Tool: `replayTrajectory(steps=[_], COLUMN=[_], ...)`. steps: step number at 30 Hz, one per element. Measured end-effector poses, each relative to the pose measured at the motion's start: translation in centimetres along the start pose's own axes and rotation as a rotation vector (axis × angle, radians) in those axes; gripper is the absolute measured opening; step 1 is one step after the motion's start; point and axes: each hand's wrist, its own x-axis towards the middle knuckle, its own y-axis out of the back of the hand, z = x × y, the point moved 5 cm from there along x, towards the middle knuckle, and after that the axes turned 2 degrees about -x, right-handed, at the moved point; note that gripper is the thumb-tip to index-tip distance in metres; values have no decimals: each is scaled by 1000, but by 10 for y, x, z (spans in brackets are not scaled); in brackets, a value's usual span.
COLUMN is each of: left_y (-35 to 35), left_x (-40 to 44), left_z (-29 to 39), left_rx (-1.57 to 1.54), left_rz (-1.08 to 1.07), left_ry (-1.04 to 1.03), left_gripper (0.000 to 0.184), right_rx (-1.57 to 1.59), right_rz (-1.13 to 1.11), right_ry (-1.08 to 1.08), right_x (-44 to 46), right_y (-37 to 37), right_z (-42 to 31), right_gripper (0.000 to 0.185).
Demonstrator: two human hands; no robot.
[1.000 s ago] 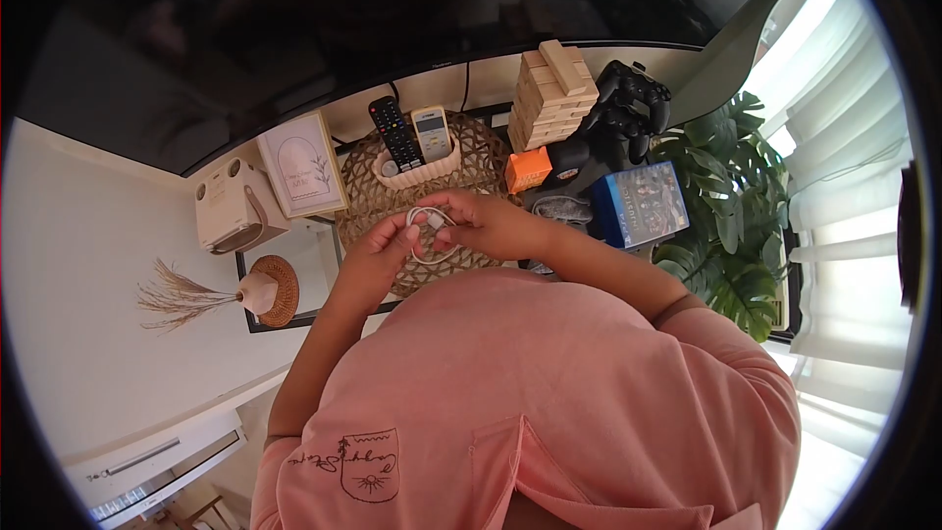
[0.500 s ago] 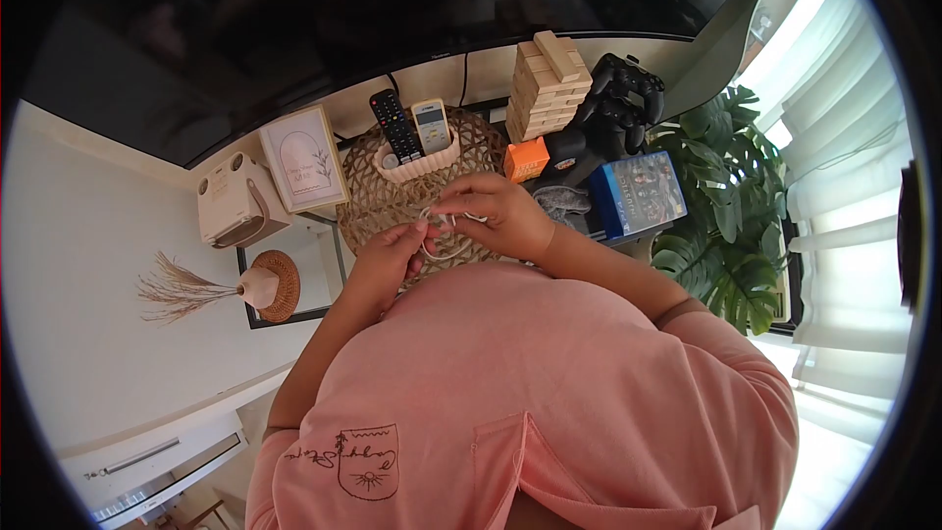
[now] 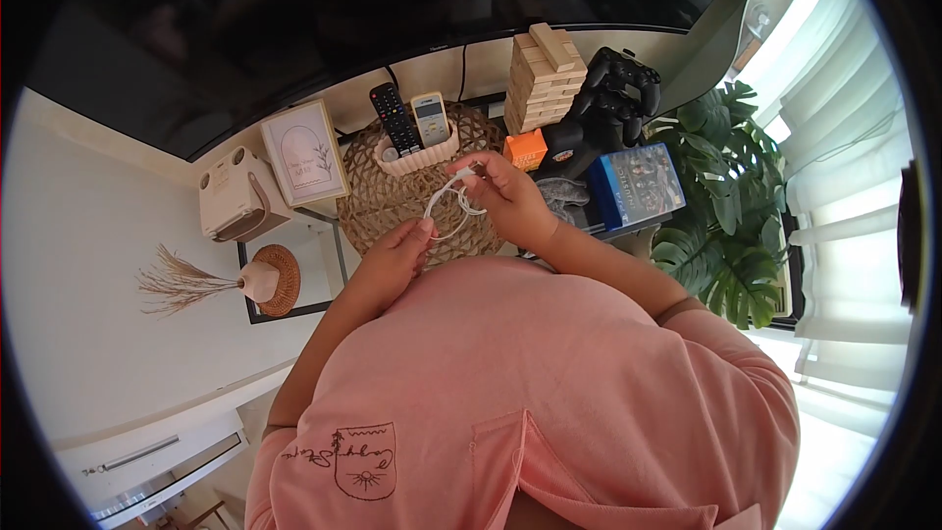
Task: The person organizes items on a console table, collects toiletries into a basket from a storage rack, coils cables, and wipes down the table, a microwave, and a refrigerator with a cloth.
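Observation:
A thin white cable [image 3: 433, 204] hangs in loops between my two hands, above a round woven mat [image 3: 378, 204]. My right hand [image 3: 512, 204] pinches it near a connector end, with part of the cable bunched under the fingers. Lower and to the left, my left hand [image 3: 394, 253] has thumb and fingers closed on another part of the loop. Beyond the hands, a ribbed pink holder [image 3: 420, 158] on the mat carries a black remote [image 3: 393, 118] and a white remote [image 3: 430, 119].
Right of the mat stand a wooden block tower [image 3: 546, 81], an orange box [image 3: 526, 150], black game controllers [image 3: 620, 88] and a blue game case [image 3: 638, 186]. At left are a framed print [image 3: 302, 155], a beige box-shaped device [image 3: 238, 194] and a vase [image 3: 259, 281]. A large screen [image 3: 324, 20] spans the back.
My right hand has moved up and away from my left hand, and the cable loop between them has opened wider. The connector end now shows at my right fingertips.

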Motion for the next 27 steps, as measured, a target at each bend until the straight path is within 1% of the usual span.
replayTrajectory(steps=[1,3,6,9,11,20,24,27], left_y=[0,0,2,5,4,6,4,5], left_x=[-1,-3,-6,-5,-6,-7,-7,-2], left_z=[-1,0,-1,-6,-6,-7,-7,-11], left_rx=[-21,-42,-3,63,-31,-90,-105,-194], left_rz=[4,11,24,32,18,47,40,28], left_ry=[7,12,5,-4,-2,2,-6,-49], left_gripper=[30,28,27,31,28,23,25,28], right_rx=[-1,228,228,265,264,277,305,326], right_rz=[-2,27,37,47,53,87,141,201], right_ry=[2,56,11,22,38,44,51,47], right_x=[0,1,1,0,0,-3,-5,-3], right_y=[-2,-5,-5,-5,-5,-1,1,5], right_z=[3,7,10,7,8,5,7,19], right_gripper=[18,18,17,16,17,20,18,18])
